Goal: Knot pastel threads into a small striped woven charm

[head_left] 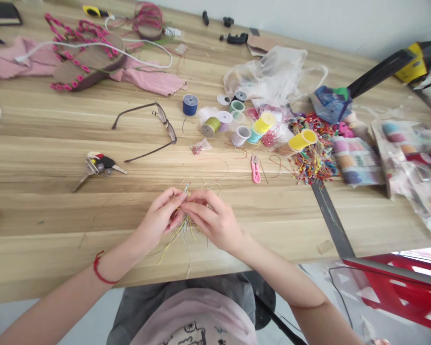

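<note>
Thin thread bundle [185, 229], yel. & pale gray, pinched nr. top, loose ends fanned twd. table edge [145, 276]

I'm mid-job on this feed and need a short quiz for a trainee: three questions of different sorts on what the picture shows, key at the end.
1. Multiple choice: what are the left hand and right hand holding?
A) the key bunch
B) thin threads
C) the pink snips

2. True or false: the eyeglasses lie with their arms folded shut.

3. Fill in the blank: around the left forearm is a red ____.

Key:
1. B.
2. False; the eyeglasses lie on the table with both arms spread open.
3. bracelet.
</note>
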### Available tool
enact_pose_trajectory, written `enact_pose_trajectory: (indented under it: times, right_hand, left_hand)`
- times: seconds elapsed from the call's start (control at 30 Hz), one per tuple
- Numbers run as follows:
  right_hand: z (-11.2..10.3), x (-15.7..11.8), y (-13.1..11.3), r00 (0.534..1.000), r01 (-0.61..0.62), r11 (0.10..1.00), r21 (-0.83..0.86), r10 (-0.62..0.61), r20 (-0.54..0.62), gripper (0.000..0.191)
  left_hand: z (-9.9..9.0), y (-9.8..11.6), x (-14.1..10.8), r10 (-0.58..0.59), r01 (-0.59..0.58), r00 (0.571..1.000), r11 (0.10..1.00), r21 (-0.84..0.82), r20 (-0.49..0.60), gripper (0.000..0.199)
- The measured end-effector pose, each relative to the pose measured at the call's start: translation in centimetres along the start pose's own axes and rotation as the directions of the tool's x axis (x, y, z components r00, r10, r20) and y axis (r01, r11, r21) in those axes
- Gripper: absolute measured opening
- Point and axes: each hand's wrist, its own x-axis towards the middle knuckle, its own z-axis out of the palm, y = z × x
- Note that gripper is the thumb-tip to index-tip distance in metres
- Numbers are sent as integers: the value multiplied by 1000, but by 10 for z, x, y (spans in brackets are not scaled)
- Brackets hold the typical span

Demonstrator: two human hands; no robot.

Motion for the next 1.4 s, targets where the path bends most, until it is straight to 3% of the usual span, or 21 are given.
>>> enact_pose_trajectory:
  times: [0.47, 1.17, 1.4]
  right_hand:
    - [3, 6, 1, 986, -29, 991, -132, 50, 158, 16]
    - [7, 2, -4, 995, -90, 996, -29, 88, -41, 9]
    - [6, 3, -5, 1000, -10, 995, -101, 10, -10, 12]
  left_hand:
    - [-2, -5, 2, -23, 23, 1000, 1000, 5, 1, 30]
    - [5, -5, -4, 103, -103, 995, 995, 4, -16, 37]
    - [4, -9, -2, 94, -94, 995, 996, -4, -30, 38]
